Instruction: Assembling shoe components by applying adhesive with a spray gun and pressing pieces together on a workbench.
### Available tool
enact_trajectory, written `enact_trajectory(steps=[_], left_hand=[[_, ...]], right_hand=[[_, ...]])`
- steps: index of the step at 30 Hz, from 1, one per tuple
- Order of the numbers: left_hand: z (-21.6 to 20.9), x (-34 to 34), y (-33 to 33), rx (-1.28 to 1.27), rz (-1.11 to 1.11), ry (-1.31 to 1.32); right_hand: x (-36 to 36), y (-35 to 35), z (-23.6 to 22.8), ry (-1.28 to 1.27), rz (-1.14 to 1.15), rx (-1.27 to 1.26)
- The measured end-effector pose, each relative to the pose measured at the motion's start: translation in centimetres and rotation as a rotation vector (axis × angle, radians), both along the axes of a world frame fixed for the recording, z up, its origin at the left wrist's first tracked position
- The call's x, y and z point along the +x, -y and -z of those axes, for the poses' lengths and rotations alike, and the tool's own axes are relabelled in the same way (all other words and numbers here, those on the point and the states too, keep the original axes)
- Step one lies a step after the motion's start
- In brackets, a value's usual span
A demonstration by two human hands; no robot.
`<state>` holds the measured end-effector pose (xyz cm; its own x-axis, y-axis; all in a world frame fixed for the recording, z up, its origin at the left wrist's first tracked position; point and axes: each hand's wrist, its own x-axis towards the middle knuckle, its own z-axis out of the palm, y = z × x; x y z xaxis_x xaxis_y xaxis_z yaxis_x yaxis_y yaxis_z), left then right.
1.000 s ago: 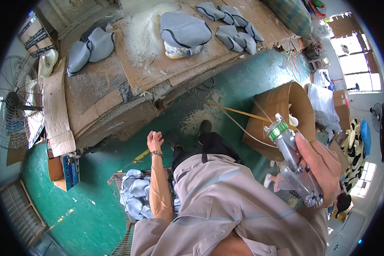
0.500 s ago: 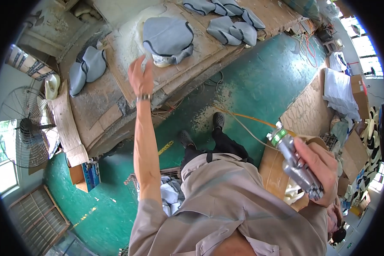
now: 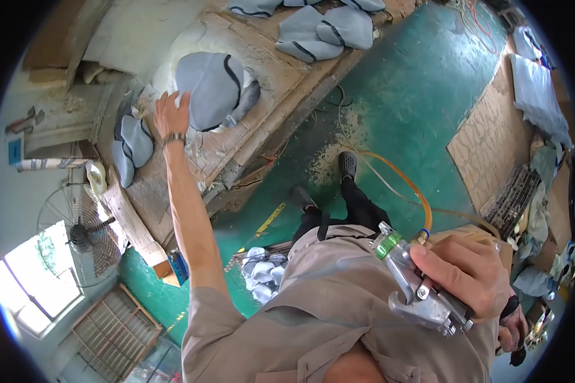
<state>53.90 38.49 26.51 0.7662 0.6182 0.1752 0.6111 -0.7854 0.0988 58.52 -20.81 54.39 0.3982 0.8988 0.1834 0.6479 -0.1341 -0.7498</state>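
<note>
My left hand (image 3: 172, 115) reaches out over the workbench, its fingers stretched and a little apart, with nothing in it. Its fingertips are at the left edge of a grey fabric cover (image 3: 206, 89) with black edging; whether they touch it I cannot tell. The cover lies on a pale, powdery patch of the bench, its right side folded over. In front of my torso my right hand (image 3: 469, 271) is wrapped round a metal spray gun (image 3: 410, 271) with a green ring near its nozzle. An orange hose (image 3: 415, 190) runs to the gun.
Similar grey covers lie at the bench's left (image 3: 134, 142) and far side (image 3: 303, 33). A wire basket of grey pieces (image 3: 262, 271) stands by my left side. A large fan (image 3: 80, 233) is at the left. Hoses trail across the green floor (image 3: 402, 121). Cardboard (image 3: 485, 147) lies at the right.
The cover has turned, so its black edging now runs down its right side. My left hand has opened out beside it. The spray gun has tilted and come nearer my torso. The view has shifted.
</note>
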Motion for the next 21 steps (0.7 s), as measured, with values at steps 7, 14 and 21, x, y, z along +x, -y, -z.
enact_trajectory(steps=[7, 14, 21], left_hand=[[-0.3, -7.8, 12.3, -0.152, -0.156, 0.412], [12.1, -21.8, 26.4, -0.622, -0.518, 0.231], [18.8, -31.7, 37.9, -0.906, -0.926, 0.021]], right_hand=[[7.0, 0.5, 0.3, 0.08, 0.085, -0.025], [12.2, -1.9, -1.8, 0.123, -0.03, -0.015], [12.7, -8.9, -4.2, 0.299, 0.085, -0.071]])
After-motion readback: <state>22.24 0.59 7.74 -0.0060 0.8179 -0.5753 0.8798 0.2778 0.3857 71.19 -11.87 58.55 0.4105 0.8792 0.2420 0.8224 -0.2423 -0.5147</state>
